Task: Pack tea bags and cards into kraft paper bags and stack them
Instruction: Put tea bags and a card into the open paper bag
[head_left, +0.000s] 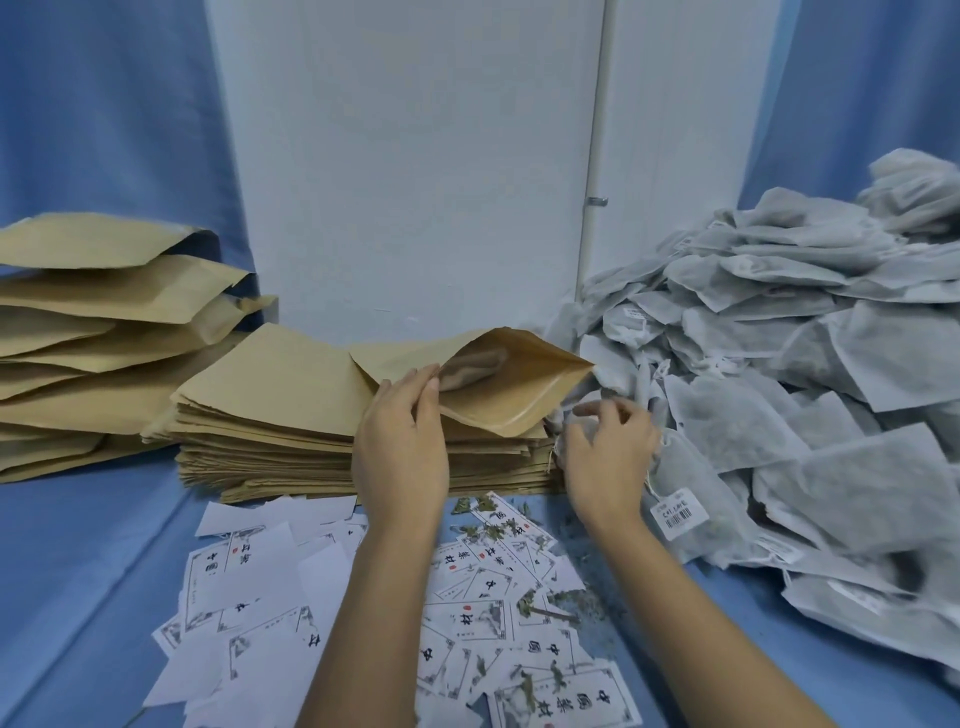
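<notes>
An open kraft paper bag (509, 389) lies on top of a flat stack of empty kraft bags (291, 415), its mouth facing right, with a grey tea bag partly inside. My left hand (402, 447) pinches the bag's upper lip and holds the mouth open. My right hand (608, 452) hovers just right of the mouth, fingers spread, over the edge of a big heap of grey tea bags (779, 374); it grips nothing that I can see. Printed white cards (483, 587) lie scattered in front of me.
Filled kraft bags (104, 332) are piled at the left. Loose dried leaves (550, 608) lie among the cards. The surface is covered in blue cloth (88, 561). A white wall panel (415, 156) stands behind, with blue curtains on both sides.
</notes>
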